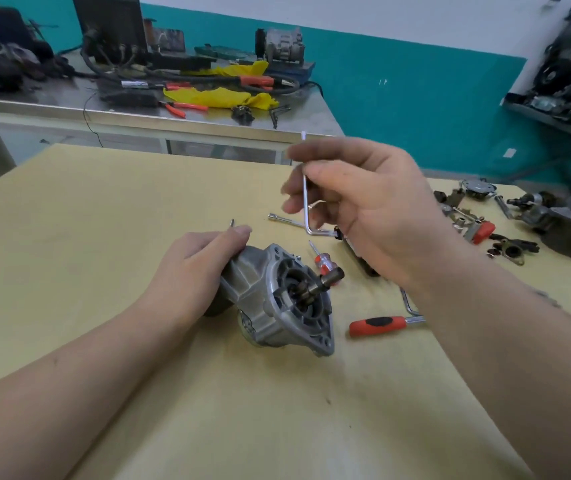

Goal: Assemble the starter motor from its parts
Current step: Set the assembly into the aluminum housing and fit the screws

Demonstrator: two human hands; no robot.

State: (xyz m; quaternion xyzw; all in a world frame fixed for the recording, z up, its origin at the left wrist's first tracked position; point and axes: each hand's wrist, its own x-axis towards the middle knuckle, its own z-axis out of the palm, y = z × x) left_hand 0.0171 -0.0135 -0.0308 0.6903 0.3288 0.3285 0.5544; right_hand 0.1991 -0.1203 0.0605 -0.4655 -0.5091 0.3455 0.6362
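Starter motor [277, 299] mid-table, left hand [194, 271] atop

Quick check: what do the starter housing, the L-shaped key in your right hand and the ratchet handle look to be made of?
Starter housing: looks like cast aluminium, matte grey with ribs and moulded bosses. L-shaped key in the right hand: bright plated steel, by its thin mirror-like shine. Ratchet handle: red and black grip, probably rubber or plastic, on a chromed shank.

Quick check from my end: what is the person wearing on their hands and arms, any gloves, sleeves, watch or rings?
Nothing that shows. The left hand and right hand are bare, with no gloves. Both forearms are uncovered up to the picture's edge, so no sleeves are in view. No watch, band or ring is visible on either wrist or on the fingers that show.
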